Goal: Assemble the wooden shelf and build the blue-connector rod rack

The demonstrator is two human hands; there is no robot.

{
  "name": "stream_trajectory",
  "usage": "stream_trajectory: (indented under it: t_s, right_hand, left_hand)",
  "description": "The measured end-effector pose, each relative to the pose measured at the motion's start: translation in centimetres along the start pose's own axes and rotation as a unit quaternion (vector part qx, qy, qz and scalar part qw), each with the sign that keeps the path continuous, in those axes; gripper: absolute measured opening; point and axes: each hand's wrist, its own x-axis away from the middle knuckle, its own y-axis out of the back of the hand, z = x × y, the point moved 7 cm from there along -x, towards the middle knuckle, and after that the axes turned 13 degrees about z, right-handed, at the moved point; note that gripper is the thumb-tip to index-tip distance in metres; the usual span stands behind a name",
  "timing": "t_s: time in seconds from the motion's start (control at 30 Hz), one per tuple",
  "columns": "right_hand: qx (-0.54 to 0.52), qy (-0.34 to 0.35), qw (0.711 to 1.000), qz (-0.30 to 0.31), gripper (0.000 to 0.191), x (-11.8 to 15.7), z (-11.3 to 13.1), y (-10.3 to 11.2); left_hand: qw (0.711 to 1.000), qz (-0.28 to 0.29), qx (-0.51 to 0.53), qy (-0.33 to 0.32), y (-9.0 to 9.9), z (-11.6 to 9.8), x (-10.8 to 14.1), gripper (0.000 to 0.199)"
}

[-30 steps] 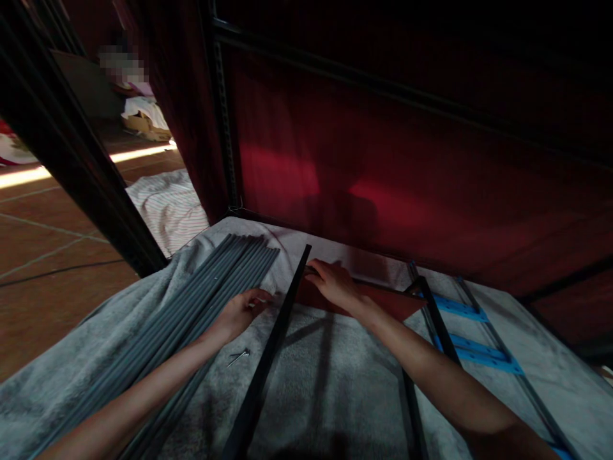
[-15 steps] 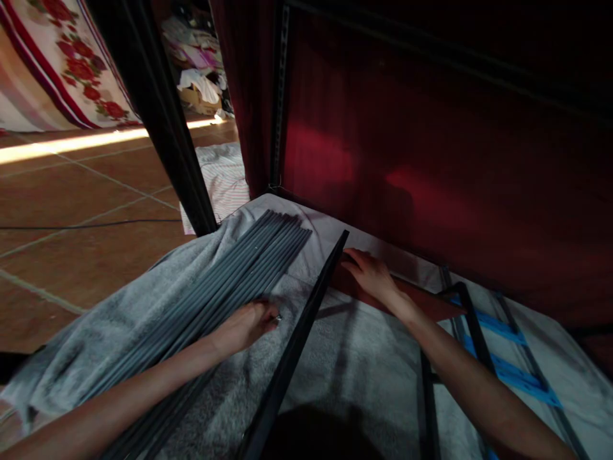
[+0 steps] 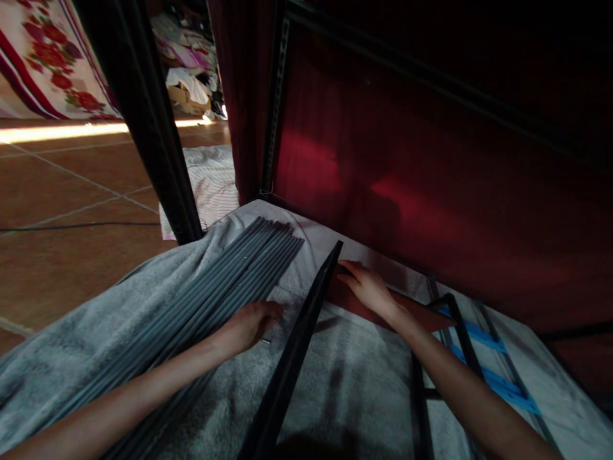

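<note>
My left hand (image 3: 253, 324) is closed above the grey blanket, beside a bundle of thin grey rods (image 3: 230, 275). A small shiny metal piece (image 3: 266, 342) shows just under its fingers. To the right, a long black metal bar (image 3: 297, 345) slants up from the bottom edge. My right hand (image 3: 366, 284) has its fingers curled round something dark near the bar's upper end; what it is stays hidden. Beneath that hand lies a flat reddish-brown panel (image 3: 412, 310).
A black frame with blue strips (image 3: 507, 383) lies at the right. Behind rises a dark red curtain (image 3: 325, 166). A black post (image 3: 158, 128) stands at the left, near a striped cloth (image 3: 211, 185) on the tiled floor (image 3: 71, 268).
The view has shifted slightly. My left hand has turned, and the metal piece now shows below it rather than at the fingertips. My right hand stays by the bar's upper end.
</note>
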Motion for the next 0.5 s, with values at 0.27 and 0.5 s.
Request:
stream_trajectory:
  t_s: [0.27,0.5]
  right_hand:
    - [-0.051,0.013,0.999,-0.004,0.037,0.0,-0.8,-0.4]
    - [-0.064,0.024,0.998,-0.003,0.038,0.1,-0.8,-0.4]
  left_hand:
    - [0.942,-0.068,0.324,-0.056,1.6,-6.3,-7.2,0.024]
    - [0.902,-0.056,0.418,-0.091,-0.8,-7.6,-10.9,0.026]
